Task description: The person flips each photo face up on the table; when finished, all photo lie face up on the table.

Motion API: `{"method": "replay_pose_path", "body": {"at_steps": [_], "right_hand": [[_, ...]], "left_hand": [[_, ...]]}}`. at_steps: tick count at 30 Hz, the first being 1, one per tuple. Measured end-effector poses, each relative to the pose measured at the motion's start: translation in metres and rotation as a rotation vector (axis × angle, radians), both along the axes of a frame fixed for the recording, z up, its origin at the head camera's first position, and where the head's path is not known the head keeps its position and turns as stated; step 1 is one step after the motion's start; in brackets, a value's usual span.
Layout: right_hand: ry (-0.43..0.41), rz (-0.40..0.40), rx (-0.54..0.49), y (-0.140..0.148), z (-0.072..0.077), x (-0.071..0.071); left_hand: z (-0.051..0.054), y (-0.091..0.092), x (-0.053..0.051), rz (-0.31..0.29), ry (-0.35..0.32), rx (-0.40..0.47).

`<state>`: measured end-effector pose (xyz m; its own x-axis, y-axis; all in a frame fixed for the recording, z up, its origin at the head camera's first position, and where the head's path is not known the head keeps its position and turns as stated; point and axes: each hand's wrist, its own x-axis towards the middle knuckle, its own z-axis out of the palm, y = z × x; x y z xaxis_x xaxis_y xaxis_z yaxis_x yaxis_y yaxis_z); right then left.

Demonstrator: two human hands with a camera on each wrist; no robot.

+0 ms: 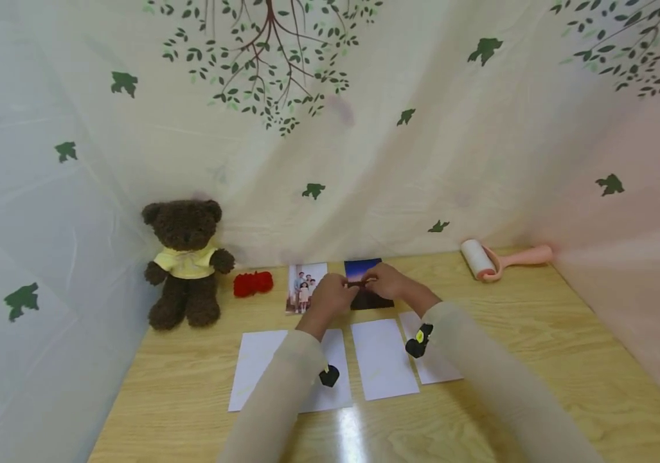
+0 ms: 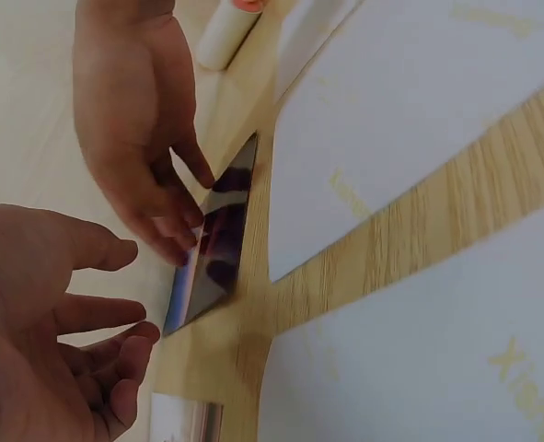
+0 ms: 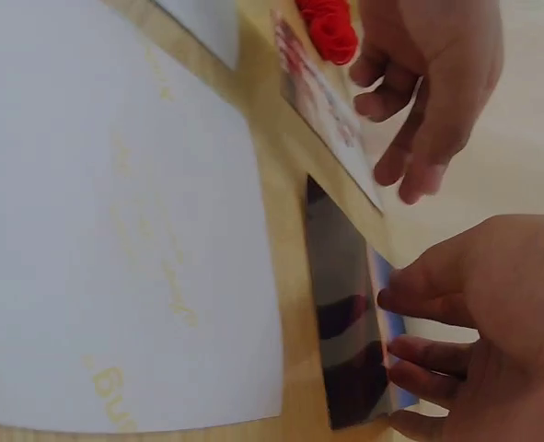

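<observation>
Sleeves (image 1: 274, 405): extend over white sheets (image 1: 384, 360).
Left hand (image 1: 332, 297): fingers loose, holding nothing.
Right hand (image 1: 389, 281): fingers extended at dark photo (image 1: 369, 301), contact unclear.
Dark photo: on table (image 1: 162, 392), beside family photo (image 1: 299, 292).
Risk: stray fingertips could skew it.

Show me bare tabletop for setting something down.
Right: bare wooden table below the pink-handled white roller, outside the cream sleeve. Left: below the brown plush bear, beside the rectangular white sheets. Crowded: the middle, left hand and right hand at the purple-and-black photo.
</observation>
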<state>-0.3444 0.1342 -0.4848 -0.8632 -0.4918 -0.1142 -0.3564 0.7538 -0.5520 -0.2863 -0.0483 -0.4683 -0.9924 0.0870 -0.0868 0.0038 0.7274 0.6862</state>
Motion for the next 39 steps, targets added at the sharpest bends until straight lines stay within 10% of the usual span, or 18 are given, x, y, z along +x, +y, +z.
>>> {"method": "replay_pose_path", "body": {"at_steps": [8,16,24,30,39], "right_hand": [[0.095,0.045,0.172,-0.003,-0.003,0.008],[0.029,-0.019,0.078,-0.013,0.004,0.025],[0.166,0.067,-0.041,-0.045,0.021,0.068],[0.052,0.161,-0.020,-0.088,0.022,0.103],[0.061,0.176,0.066,-0.132,0.005,0.127]], "left_hand": [[0.001,-0.019,0.013,-0.060,0.063,0.015],[0.016,-0.053,0.034,-0.136,0.139,-0.011],[0.032,-0.117,0.071,-0.102,0.107,-0.036],[0.029,-0.162,0.100,-0.110,0.088,-0.165],[0.009,-0.220,0.144,-0.281,0.022,-0.226]]}}
